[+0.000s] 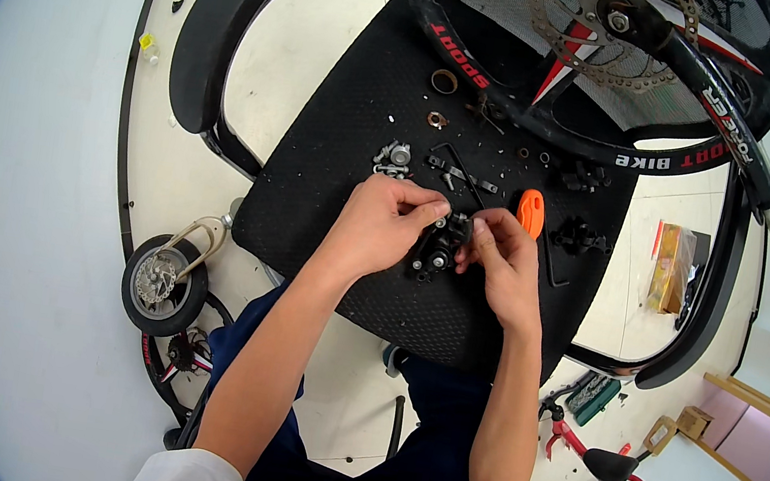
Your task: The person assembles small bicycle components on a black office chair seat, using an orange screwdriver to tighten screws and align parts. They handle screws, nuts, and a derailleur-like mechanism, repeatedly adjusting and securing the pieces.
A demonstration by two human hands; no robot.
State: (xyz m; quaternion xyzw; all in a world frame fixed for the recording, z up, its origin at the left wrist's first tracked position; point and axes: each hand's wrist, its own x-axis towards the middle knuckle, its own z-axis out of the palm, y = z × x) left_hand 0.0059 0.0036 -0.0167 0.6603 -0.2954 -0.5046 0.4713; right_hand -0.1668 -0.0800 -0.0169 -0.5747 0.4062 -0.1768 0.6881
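Note:
A black bicycle disc brake caliper is between my hands, just above or on the black chair seat. Thumb and fingers of my left hand pinch its upper left end. On the other side, my right hand is closed at its right edge, the fingertips partly hidden. Just beyond the left hand sits a small pile of bolts and metal pieces. A black bracket and a hex key lie past the caliper. Beside the right hand are an orange-handled tool and a black L-shaped hex key.
A bicycle wheel with a brake disc and fork rests across the far seat. Black parts and rings are scattered on the seat. Chair armrests flank it. A small wheel stands at left; a red frame is at right.

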